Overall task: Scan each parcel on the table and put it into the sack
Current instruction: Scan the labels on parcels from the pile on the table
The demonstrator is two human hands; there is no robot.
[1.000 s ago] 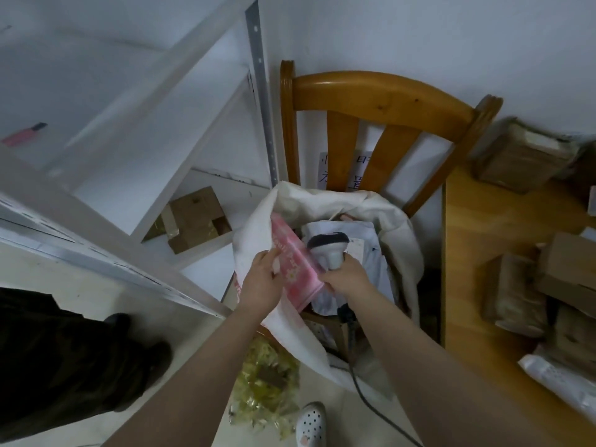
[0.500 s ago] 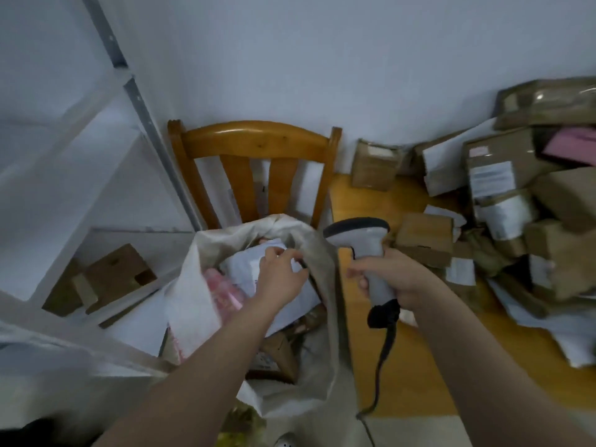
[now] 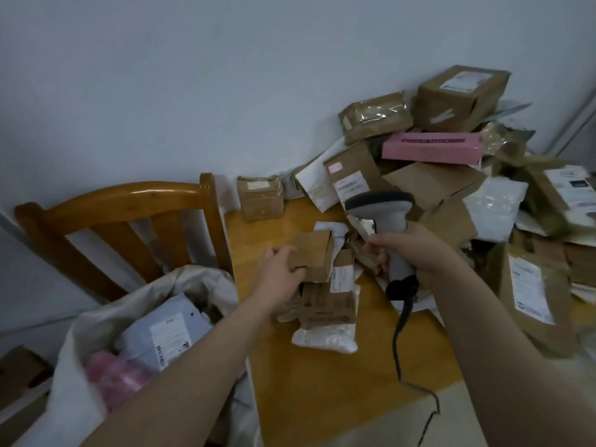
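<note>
My left hand (image 3: 280,268) grips a small brown cardboard parcel (image 3: 314,254) that lies on top of other parcels near the middle of the wooden table (image 3: 322,375). My right hand (image 3: 419,253) holds a grey barcode scanner (image 3: 385,214) upright by its handle, just right of that parcel, its black cable (image 3: 400,343) trailing down over the table. The white sack (image 3: 84,391) stands open at the lower left on a chair, with a grey mailer bag (image 3: 164,330) and a pink packet (image 3: 113,375) inside.
A heap of brown boxes, white mailers and a pink box (image 3: 432,146) fills the table's right side against the wall. A small taped parcel (image 3: 259,196) stands alone at the back. The wooden chair (image 3: 129,217) stands between sack and wall. A white padded packet (image 3: 325,337) lies nearest me.
The view swung right from the sack to the table. My left hand left the sack and took hold of the small brown parcel. My right hand carried the scanner over the parcels.
</note>
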